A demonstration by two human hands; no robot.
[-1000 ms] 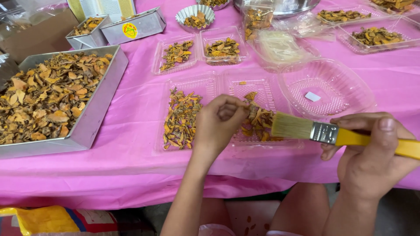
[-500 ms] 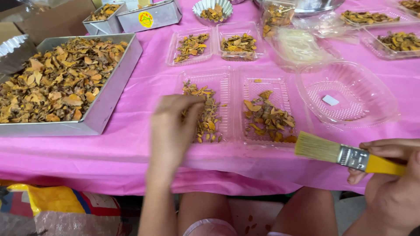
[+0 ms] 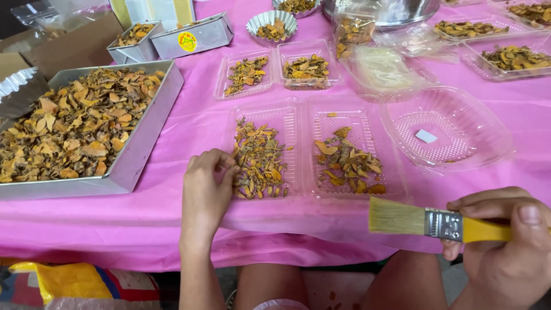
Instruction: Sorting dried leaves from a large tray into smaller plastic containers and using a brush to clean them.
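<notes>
Head view shows first, nearest to the person, the right hand (image 3: 505,241) low at the near edge of the desk (image 3: 189,132), its fingers clamped on the yellow handle of a flat paintbrush (image 3: 425,221). One second ago the bristles lay over the clear hinged tray (image 3: 298,112); now they are drawn back and point left, off the tray. The left hand (image 3: 205,192) has moved from the tray's middle to its left rim; its fingers are curled together and touch the dried orange-brown slices (image 3: 258,161) in the left compartment. I judge the brushing is paused and the sorting by hand goes on. Further left stands the big metal pan (image 3: 138,155), full of slices. Toward the far edge lie smaller filled trays (image 3: 275,72) and one empty clear shell (image 3: 447,123).
</notes>
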